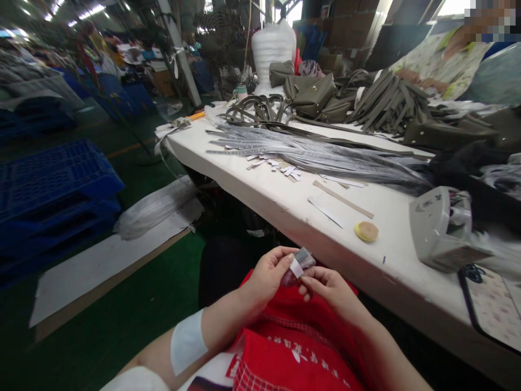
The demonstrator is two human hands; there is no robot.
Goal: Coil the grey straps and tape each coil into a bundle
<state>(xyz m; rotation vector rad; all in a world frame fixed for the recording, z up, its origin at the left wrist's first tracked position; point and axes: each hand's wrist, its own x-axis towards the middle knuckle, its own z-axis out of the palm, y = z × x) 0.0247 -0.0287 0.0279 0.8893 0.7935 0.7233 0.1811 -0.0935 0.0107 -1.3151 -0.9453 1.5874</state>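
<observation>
Close in front of my red apron, my left hand (273, 271) is closed around a small grey piece in clear plastic (305, 256), its exact kind unclear. A white paper strip (297, 267) lies across this piece, under my left thumb. The fingers of my right hand (325, 285) are pinched at the lower end of the paper strip. Both hands are just off the table's near edge. On the table beyond them lie a loose white strip (324, 212), a tan strip (343, 199) and a round yellow roll (366, 231).
Plastic-wrapped straps (309, 149) stretch across the table (260, 187), with small paper scraps (280, 166) beside them. A white tape dispenser (442, 228) and a phone (494, 304) are at right. Olive bags (311, 95) lie behind; a co-worker (443, 60) sits opposite. Blue pallets (52, 184) stand left.
</observation>
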